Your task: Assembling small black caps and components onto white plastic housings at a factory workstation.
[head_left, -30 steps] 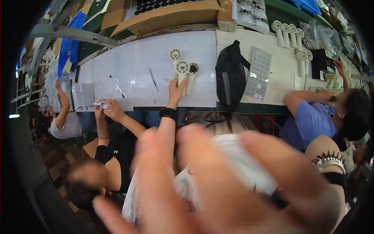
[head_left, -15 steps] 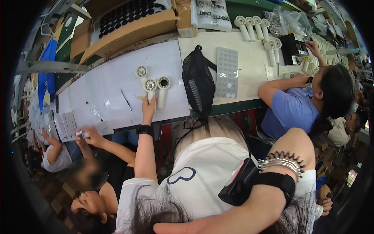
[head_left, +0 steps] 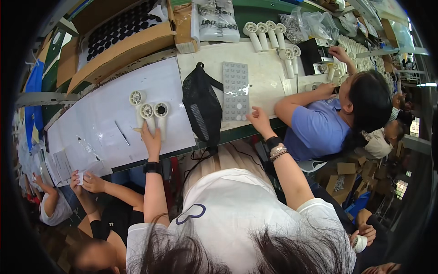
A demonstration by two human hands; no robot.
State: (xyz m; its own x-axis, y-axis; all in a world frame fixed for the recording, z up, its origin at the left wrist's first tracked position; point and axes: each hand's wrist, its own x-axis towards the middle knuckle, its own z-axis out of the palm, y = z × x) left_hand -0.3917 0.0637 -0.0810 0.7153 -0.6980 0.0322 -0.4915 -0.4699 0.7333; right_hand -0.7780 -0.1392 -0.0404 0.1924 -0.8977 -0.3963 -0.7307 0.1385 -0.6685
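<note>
Three white handheld fan bodies with round heads lie together on the white sheeted table on the left. My left hand (head_left: pixel 151 140) is wrapped round the handle of the middle fan (head_left: pixel 147 111). Beside it on the right is a fan with a dark centre (head_left: pixel 161 109); behind it on the left lies another fan (head_left: pixel 136 97). My right hand (head_left: pixel 261 122) hovers at the near right corner of a grey sheet of small stickers (head_left: pixel 236 91), thumb and forefinger apart, nothing seen in them. A few white round spots show at the sheet's near end.
A black mesh bag (head_left: pixel 200 107) lies between the fans and the sheet. A thin pen-like tool (head_left: pixel 122 133) rests left of the fans. Cardboard boxes (head_left: pixel 123 48) and several more fans (head_left: pixel 262 34) stand at the back. Co-workers sit on both sides, one in blue (head_left: pixel 317 123) close on the right.
My right arm has come down from near the camera and reached out to the sticker sheet. My left hand stays on the middle fan. The whole view has shifted.
</note>
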